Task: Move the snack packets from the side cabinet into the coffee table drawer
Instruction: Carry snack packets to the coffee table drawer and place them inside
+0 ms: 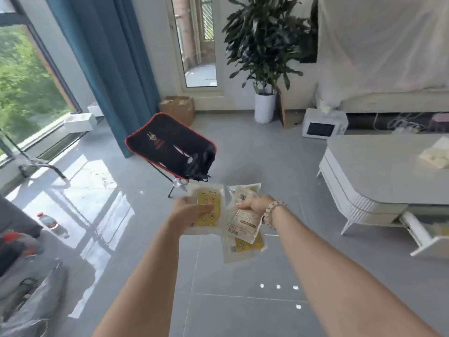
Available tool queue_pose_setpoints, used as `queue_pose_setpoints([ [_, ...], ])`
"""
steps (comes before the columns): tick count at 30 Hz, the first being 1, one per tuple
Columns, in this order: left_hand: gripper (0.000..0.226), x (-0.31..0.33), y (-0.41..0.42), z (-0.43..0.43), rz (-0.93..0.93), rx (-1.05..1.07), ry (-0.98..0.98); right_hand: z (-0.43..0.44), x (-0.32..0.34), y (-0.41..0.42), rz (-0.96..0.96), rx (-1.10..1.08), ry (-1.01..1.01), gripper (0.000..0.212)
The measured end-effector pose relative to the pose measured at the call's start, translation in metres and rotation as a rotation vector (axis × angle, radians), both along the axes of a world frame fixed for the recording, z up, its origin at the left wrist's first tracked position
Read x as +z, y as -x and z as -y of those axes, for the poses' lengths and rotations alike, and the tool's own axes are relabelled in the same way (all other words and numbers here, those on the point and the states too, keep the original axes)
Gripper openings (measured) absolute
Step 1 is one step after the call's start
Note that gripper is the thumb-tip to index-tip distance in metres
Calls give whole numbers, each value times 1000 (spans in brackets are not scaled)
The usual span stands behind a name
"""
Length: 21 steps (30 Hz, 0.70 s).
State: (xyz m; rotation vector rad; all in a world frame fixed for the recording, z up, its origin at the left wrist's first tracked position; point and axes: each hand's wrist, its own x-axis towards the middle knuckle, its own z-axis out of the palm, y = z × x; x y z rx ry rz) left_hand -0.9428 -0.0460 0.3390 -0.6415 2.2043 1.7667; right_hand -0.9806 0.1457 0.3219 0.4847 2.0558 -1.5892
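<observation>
My left hand [188, 210] grips a clear snack packet with a yellow label [209, 210], held out over the grey floor. Beside it, my right hand [255, 205], with a bead bracelet on the wrist, clutches two or more snack packets [243, 224]; one with a yellow label hangs lowest. The white coffee table [379, 171] stands to the right. Its drawer [427, 237] is pulled open at the right edge of the view, with pale and yellowish contents that I cannot make out. More pale packets [435, 156] lie on the table top. The side cabinet is out of sight.
A black folding chair with red trim [170, 147] stands just beyond my hands. A potted plant [264, 69], a white microwave [323, 124] and a cardboard box [177, 108] sit by the far wall. A bottle [52, 224] lies on the floor at left.
</observation>
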Motion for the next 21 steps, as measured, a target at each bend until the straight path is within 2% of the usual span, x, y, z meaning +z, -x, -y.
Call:
queue_pose_setpoints([
  [1,17,-4,11,-16,8,-51,5,-17,-3,2,14,-46,-1,20],
  [4,23,-14,41,-61,36,-196,0,-65,-14,9,64,-169,-18,40],
  [8,34,-30,85,-121,48,-332,20,-126,-18,20,77,-297,-40,46],
  [10,31,-32,112,-155,34,-419,37,-156,-20,26,79,-376,-48,46],
  [13,21,-29,151,-213,27,-532,37,-206,-23,37,79,-528,-41,66],
  [16,19,-28,188,-276,6,-644,49,-262,-33,56,88,-626,-27,64],
  [18,20,-29,208,-319,6,-702,48,-297,-36,62,106,-688,-24,79],
  [19,19,-32,216,-341,11,-739,44,-313,-35,61,113,-730,-28,78],
  [21,18,-38,225,-384,35,-827,27,-338,-28,58,112,-808,-41,53],
])
